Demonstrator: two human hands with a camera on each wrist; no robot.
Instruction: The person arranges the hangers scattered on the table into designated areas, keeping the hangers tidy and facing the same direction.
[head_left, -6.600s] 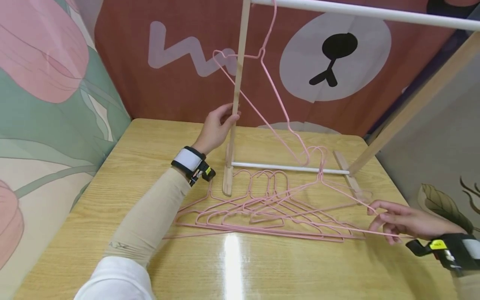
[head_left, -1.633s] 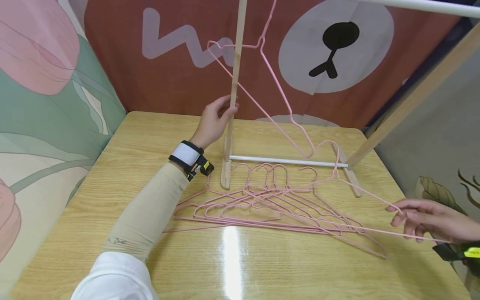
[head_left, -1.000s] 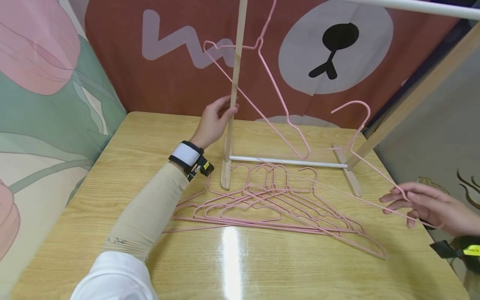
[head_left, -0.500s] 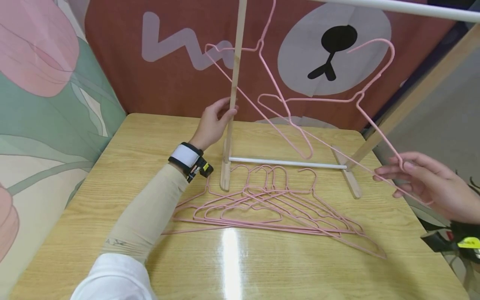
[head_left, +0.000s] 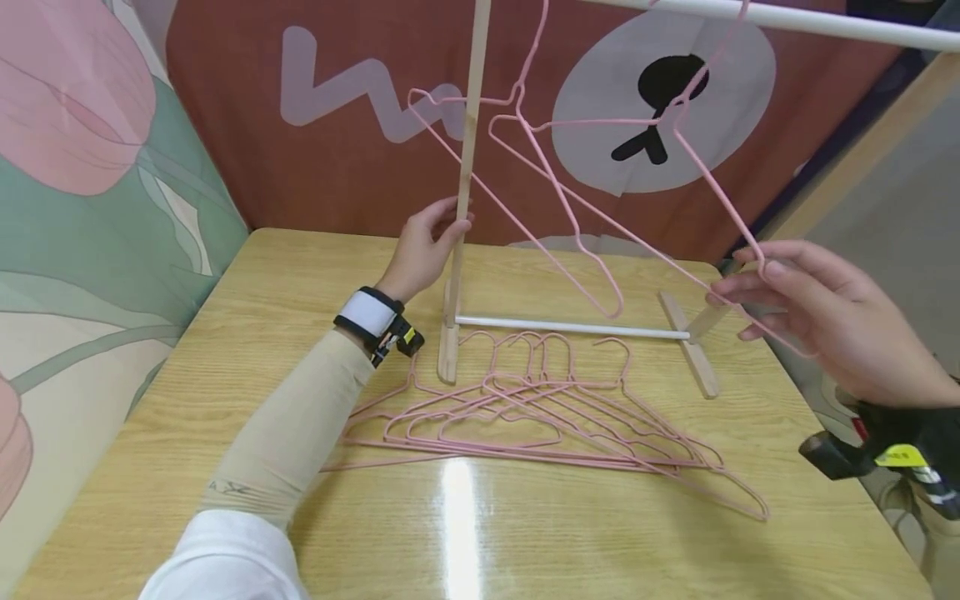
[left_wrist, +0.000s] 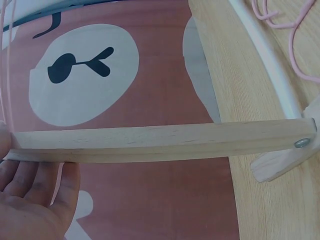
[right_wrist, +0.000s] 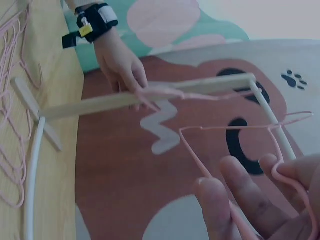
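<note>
Head view: I find the right hand (head_left: 840,325) with thumb and fingers clamped on the lower corner of a pink hanger (head_left: 713,187), the lower bar lying across the fingers. The left hand (head_left: 420,250) grips the left wooden post (head_left: 468,150) of the rack, thumb and fingers on opposite sides; my left wrist feed shows the same hold.

The gripped hanger is raised above the table (head_left: 570,542) and tilted, its far corner reaching behind the second hanger (head_left: 552,177). Its neck rises to the white rail (head_left: 825,23), crossing in front of it; the top of the hook is cut off by the frame, so I cannot tell whether it bears on the rail. The second hanger hangs near the left post, its hook likewise out of frame.

Below, I record a white crossbar (head_left: 573,327) joining the two wooden feet (head_left: 447,357). Just in front of it lies a pile of pink hangers (head_left: 525,456), overlapping flat on the table, hooks pointing toward the rack.

Both wrists carry strapped cameras; a white sleeve (head_left: 225,554) shows on the left arm. Behind the rack I note a brown bear backdrop (head_left: 225,167), with a floral backdrop (head_left: 60,92) to the left.
</note>
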